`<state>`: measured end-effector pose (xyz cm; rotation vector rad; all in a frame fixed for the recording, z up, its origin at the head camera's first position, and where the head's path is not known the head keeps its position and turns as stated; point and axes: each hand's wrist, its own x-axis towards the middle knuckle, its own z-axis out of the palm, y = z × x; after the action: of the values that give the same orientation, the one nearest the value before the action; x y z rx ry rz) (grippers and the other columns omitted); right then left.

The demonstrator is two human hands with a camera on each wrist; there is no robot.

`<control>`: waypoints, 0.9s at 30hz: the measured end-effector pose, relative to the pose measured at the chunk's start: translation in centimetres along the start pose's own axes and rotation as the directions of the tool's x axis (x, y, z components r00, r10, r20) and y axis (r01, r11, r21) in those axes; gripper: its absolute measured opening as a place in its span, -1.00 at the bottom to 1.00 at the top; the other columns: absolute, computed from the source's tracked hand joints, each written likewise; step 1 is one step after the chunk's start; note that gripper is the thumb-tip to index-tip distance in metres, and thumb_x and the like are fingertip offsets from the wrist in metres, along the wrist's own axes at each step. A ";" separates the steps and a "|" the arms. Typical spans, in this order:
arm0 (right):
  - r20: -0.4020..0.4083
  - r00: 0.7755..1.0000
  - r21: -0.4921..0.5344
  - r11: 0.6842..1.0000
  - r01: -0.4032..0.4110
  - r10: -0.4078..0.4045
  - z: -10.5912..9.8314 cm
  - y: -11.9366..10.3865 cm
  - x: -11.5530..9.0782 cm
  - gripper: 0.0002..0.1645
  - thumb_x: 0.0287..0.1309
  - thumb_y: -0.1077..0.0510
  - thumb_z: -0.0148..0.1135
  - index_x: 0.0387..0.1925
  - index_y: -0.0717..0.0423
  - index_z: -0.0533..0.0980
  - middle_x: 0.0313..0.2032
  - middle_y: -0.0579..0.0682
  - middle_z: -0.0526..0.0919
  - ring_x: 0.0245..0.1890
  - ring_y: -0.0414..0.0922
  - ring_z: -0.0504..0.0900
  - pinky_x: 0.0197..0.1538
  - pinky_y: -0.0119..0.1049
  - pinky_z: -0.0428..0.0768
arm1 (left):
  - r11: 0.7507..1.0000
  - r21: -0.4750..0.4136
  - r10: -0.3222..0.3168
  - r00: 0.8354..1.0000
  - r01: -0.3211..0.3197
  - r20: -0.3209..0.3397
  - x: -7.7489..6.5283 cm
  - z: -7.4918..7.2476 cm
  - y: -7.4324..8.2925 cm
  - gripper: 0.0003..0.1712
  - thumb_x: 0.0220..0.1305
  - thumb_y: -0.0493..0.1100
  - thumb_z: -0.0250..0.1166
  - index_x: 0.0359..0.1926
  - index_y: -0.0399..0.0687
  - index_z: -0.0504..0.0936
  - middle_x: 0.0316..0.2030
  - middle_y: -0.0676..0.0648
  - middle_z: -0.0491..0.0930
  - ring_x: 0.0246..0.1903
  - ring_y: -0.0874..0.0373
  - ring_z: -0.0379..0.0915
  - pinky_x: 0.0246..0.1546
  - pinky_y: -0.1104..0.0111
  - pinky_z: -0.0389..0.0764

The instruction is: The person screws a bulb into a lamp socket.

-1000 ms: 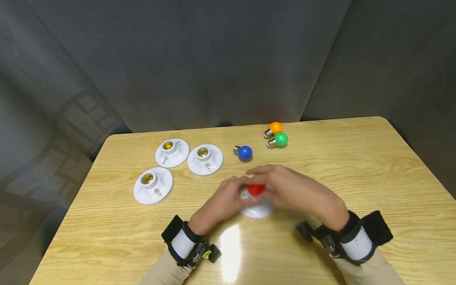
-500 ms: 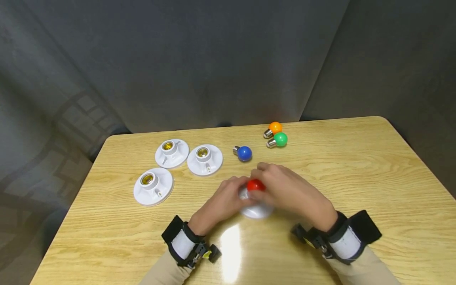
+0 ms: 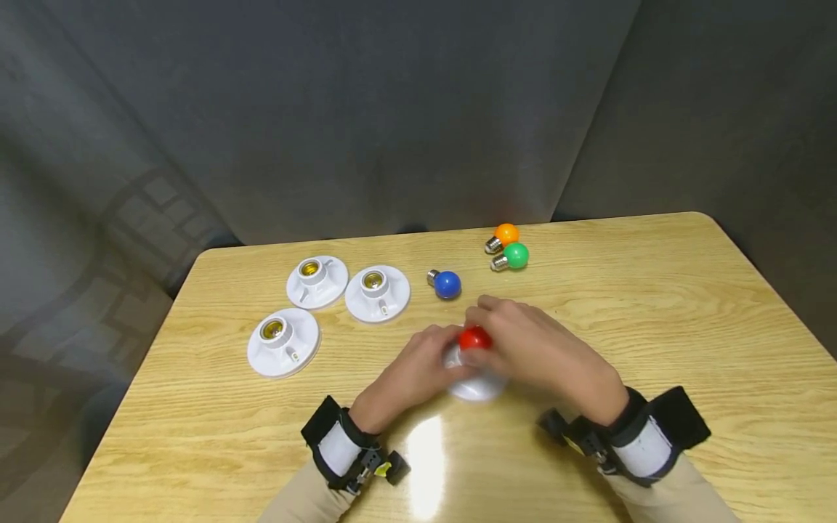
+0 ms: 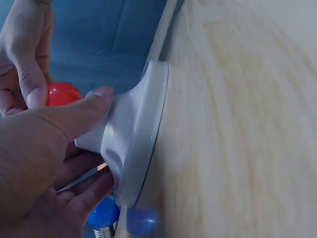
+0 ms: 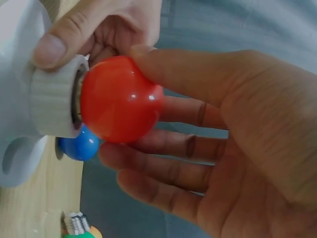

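A red light bulb point(image 5: 121, 99) sits with its base in the socket of a white lamp holder point(image 4: 136, 129), which lies flat on the table. My right hand point(image 3: 532, 345) holds the bulb, thumb on one side and fingers behind it. With thumb and fingers around the socket collar, my left hand point(image 3: 415, 367) grips the lamp holder. In the right wrist view a thin strip of brassy metal shows between the red globe and the collar. A blue bulb point(image 3: 447, 284) lies just beyond the hands.
Three more white lamp holders, one at the front point(image 3: 284, 343), one at the back point(image 3: 317, 282) and one nearer the middle point(image 3: 377, 293), stand at the left with bare sockets. An orange bulb point(image 3: 506, 234) and a green bulb point(image 3: 516, 255) lie near the wooden table's point(image 3: 654, 305) back edge.
My right hand's fingers have curled in closer around the red bulb since a second ago. The left hand has kept its grip on the lamp holder.
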<state>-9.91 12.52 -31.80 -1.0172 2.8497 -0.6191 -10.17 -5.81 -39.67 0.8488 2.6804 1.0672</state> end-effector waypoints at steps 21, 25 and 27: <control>-0.107 0.915 0.062 0.921 -0.385 0.389 -4.6 11.2 -3.4 -0.64 -0.01 0.28 0.40 -0.17 0.44 0.57 -0.28 0.39 0.61 -0.30 0.23 0.52 -0.28 0.13 0.57 | 0.922 0.381 0.034 0.965 0.070 -0.260 -0.6 -4.8 -3.5 -0.32 0.16 0.03 0.39 0.23 -0.19 0.47 0.29 -0.32 0.40 0.29 -0.21 0.20 0.30 -0.07 0.32; -0.229 0.869 0.064 0.898 -0.435 0.438 -4.4 14.0 -4.6 -0.56 0.06 0.31 0.34 -0.04 0.50 0.51 -0.17 0.48 0.52 -0.23 0.34 0.45 -0.27 0.25 0.57 | 0.910 0.390 0.001 0.943 0.137 -0.333 -0.9 -6.2 -4.9 -0.32 0.17 0.01 0.40 0.23 -0.23 0.47 0.29 -0.36 0.37 0.29 -0.24 0.18 0.28 -0.10 0.33; -0.300 0.846 0.065 0.894 -0.442 0.440 -4.2 15.1 -5.1 -0.55 0.07 0.34 0.32 -0.01 0.51 0.50 -0.15 0.49 0.49 -0.21 0.37 0.42 -0.26 0.32 0.58 | 0.913 0.373 -0.027 0.936 0.166 -0.351 -1.2 -6.7 -5.5 -0.33 0.19 -0.01 0.39 0.23 -0.24 0.46 0.30 -0.37 0.36 0.28 -0.26 0.17 0.28 -0.11 0.32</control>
<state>-15.70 27.80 -34.24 -0.2422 3.1856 -0.7737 -13.84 -13.68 -38.52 0.6145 3.2658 0.7046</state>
